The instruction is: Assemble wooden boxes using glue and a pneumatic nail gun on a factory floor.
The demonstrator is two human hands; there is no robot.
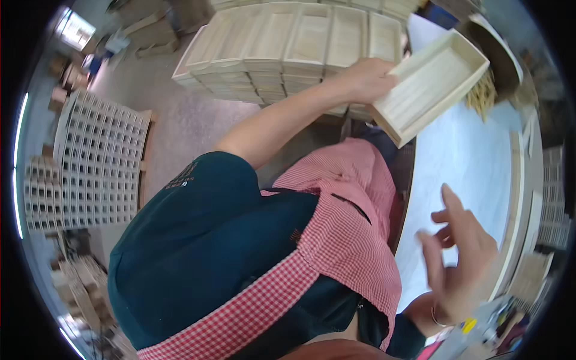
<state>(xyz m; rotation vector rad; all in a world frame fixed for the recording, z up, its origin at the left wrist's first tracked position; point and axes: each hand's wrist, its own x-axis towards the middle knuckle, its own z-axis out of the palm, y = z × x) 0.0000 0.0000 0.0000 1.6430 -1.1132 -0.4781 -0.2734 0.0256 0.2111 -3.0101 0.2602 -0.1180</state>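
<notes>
A shallow, open-topped box of pale wood (432, 84) hangs tilted over the far left part of the white worktable (474, 159). My left hand (375, 81) grips it by its near-left end, with the fingertips partly hidden by the box. Over the near part of the table is my right hand (462, 255), slightly blurred, its fingers apart and bent with nothing in them. Stacks of similar wooden boxes (306, 42) stand just beyond my left forearm.
Thin pale wooden strips (482, 99) lie by a dark round container (504, 57) at the table's far end. A raised wooden edge (515, 180) runs along its right side. On the left stands a tall stack of wooden boxes (102, 162).
</notes>
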